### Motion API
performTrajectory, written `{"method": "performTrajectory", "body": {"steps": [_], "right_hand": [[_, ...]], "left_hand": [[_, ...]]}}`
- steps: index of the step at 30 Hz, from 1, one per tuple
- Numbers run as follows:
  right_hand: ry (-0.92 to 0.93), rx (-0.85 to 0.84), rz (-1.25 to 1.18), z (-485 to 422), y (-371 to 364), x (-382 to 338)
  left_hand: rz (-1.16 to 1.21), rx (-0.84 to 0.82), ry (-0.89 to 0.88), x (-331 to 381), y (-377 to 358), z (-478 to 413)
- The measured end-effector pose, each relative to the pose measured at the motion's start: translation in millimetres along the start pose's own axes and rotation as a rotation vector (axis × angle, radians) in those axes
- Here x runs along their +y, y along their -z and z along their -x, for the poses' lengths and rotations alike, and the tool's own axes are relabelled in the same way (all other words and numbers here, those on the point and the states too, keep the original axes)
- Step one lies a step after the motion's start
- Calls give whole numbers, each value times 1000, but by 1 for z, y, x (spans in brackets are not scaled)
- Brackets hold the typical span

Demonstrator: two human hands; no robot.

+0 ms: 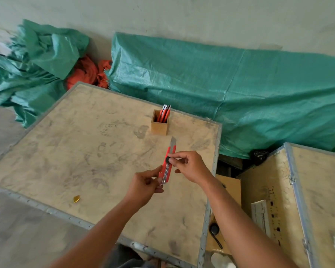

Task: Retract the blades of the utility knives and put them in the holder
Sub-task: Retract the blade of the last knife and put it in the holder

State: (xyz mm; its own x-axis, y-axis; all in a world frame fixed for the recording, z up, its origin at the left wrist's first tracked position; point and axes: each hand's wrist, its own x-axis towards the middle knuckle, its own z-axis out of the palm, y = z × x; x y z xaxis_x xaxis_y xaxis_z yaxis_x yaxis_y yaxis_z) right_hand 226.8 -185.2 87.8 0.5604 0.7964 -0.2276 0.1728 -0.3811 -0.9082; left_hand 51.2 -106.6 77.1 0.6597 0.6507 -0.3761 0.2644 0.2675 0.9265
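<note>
My left hand [146, 185] pinches the red utility knife's [168, 165] tail; my right hand [190, 166] fingers its black slider (blade out, pointing to twelve o'clock) toward the wooden holder [159, 127].

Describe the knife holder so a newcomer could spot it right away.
Find the big plywood table with metal edging. Near its far edge, beyond the two hands, stands a small square wooden holder. It is the only upright box there, with red utility knives sticking out.
</note>
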Motion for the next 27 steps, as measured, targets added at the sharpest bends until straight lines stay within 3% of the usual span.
{"method": "performTrajectory", "body": {"steps": [5, 10, 17, 22, 27], "right_hand": [[102, -85, 96, 20, -23, -32], [115, -65, 58, 28, -44, -59], [135, 125, 130, 28, -85, -82], [122, 65, 50, 29, -97, -92], [116, 183, 87, 25, -103, -95]], "left_hand": [[95, -10, -76, 28, 29, 6], [113, -105, -127, 44, 65, 8], [128, -167, -109, 57, 107, 3], [100, -224, -115, 62, 128, -4], [86, -288, -133, 69, 133, -9]]}}
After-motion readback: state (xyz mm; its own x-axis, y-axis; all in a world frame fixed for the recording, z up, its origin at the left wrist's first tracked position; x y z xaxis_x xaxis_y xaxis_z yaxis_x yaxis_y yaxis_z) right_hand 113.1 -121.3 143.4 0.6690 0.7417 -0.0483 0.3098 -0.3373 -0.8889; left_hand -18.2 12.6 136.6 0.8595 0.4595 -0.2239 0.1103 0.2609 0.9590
